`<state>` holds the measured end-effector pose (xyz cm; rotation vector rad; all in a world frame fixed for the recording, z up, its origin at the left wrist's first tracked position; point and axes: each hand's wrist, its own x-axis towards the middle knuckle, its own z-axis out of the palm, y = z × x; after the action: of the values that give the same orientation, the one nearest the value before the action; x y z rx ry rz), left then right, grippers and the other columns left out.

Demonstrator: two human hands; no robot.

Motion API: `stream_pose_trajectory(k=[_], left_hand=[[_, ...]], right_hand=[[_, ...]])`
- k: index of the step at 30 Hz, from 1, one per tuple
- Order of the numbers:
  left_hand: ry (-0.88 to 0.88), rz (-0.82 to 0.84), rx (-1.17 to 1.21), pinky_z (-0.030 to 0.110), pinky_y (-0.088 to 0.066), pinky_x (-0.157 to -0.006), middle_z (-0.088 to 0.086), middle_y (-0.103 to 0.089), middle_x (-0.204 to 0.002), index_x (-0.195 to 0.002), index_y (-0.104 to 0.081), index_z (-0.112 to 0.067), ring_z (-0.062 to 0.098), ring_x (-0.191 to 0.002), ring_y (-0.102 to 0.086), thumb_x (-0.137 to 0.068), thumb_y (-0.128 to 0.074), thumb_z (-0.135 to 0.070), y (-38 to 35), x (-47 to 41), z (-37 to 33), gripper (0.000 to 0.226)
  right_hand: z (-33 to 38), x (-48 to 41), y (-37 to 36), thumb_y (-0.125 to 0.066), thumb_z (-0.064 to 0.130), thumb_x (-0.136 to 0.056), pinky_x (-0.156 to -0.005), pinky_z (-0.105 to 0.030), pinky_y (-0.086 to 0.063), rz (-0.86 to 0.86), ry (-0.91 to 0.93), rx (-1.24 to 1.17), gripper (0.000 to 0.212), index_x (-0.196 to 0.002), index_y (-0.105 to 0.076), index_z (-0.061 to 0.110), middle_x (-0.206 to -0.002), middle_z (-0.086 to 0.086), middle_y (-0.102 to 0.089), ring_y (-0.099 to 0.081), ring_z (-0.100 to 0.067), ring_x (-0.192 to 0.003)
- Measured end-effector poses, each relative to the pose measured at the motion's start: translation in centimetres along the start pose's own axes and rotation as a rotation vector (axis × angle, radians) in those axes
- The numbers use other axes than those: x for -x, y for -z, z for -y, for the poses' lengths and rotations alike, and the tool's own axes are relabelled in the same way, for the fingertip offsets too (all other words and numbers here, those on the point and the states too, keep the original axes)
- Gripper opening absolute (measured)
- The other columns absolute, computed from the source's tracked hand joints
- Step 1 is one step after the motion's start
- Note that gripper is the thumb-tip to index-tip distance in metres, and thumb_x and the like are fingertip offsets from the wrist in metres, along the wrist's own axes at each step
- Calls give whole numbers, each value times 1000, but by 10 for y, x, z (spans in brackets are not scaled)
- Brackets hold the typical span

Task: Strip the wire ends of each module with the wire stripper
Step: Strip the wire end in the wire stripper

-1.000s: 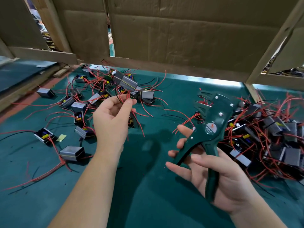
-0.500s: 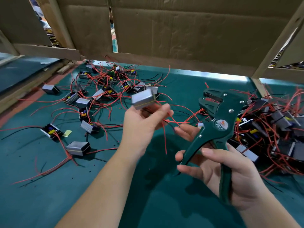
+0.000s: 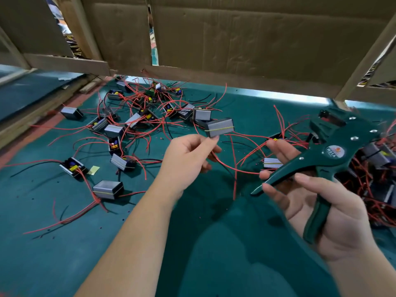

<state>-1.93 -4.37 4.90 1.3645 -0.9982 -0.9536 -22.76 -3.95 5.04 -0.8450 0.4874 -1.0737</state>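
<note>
The fingers of my left hand (image 3: 188, 155) pinch a small grey rectangular module with a yellow band (image 3: 220, 127) and hold it up above the middle of the tabletop. Its thin red wires (image 3: 235, 170) hang and loop toward my right hand (image 3: 321, 206). That hand's fingers and thumb are wrapped round the handles of the dark green metal wire stripper (image 3: 334, 155), whose head points at the far right corner. The stripper's handles stand apart. More grey and black modules trailing red and black wires (image 3: 132, 123) are scattered toward the far left of the green-matted tabletop (image 3: 64, 254). A denser heap of modules (image 3: 377, 159) lies along its right edge. Brown cardboard panels (image 3: 235, 39) wall off the far edge.
</note>
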Motion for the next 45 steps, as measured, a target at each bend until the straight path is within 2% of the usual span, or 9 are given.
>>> stream_pose_trajectory(k=[7,11,15,19,22,26,33,40,45], left_hand=[[138,252,428,23,-43,-71,-14,-60,-61,-49,-67,-20,4,-85,-60,-69,-73,-30,6,0,-3,23],[62,400,788,28,-38,-88,-8,-59,-113,-112,-69,-22,11,-121,-44,-79,-62,-32,7,2,-6,35],[-88,403,727,26,-43,-89,-6,-69,-111,-100,-75,-22,9,-111,-58,-75,-73,-14,7,1,-5,26],[-166,-31,501,20,-47,-76,-6,-74,-83,-73,-77,-21,8,-81,-64,-70,-76,-12,-1,-3,-1,10],[-276,-332,-12,14,-41,-59,-13,-60,-54,-56,-62,-19,0,-51,-49,-76,-79,-20,-1,-4,7,27],[-332,-501,-188,18,-38,-53,-12,-53,-51,-66,-48,-24,6,-47,-48,-79,-75,-35,3,-2,10,32],[-510,-165,-297,7,-42,-77,-8,-61,-122,-116,-65,-21,6,-114,-56,-87,-68,-21,20,-7,3,29],[-440,-78,286,21,-50,-83,-5,-75,-92,-85,-78,-19,12,-96,-67,-74,-74,-10,15,-2,-6,15],[-370,-123,353,20,-50,-78,6,-75,-85,-86,-78,-16,15,-85,-65,-82,-72,-22,2,3,-5,10]], right_hand=[[-1,-1,1,-42,8,-76,-70,-29,-57,-38,-25,-49,58,-133,-51,6,-136,-6,-56,-69,-23,-86],[-1,-1,1,-41,8,-75,-67,-29,-58,-36,-83,-71,59,-134,-51,7,-134,-6,-58,-69,-23,-84],[-4,0,-3,-43,8,-74,-65,-31,-58,-26,-109,-60,56,-129,-54,4,-132,-8,-60,-69,-25,-83],[-7,1,-4,-45,6,-72,-62,-32,-58,-24,-142,-43,55,-126,-55,1,-129,-11,-62,-69,-29,-80],[-9,1,-5,-47,5,-71,-61,-34,-57,-36,-154,-29,52,-122,-58,0,-126,-13,-63,-69,-31,-79],[-10,1,-5,-48,4,-72,-60,-35,-57,-45,-169,5,45,-113,-66,1,-125,-13,-63,-68,-32,-79],[-13,0,-5,-53,3,-69,-62,-36,-57,-69,-156,56,50,-118,-62,0,-122,-16,-64,-67,-35,-80],[-16,-2,-5,-54,2,-67,-62,-35,-57,-107,-170,48,40,-103,-70,1,-117,-16,-67,-69,-35,-79],[-18,-1,-5,-63,7,-60,-63,-35,-57,-86,-204,73,47,-106,-70,2,-119,-16,-66,-69,-36,-80]])
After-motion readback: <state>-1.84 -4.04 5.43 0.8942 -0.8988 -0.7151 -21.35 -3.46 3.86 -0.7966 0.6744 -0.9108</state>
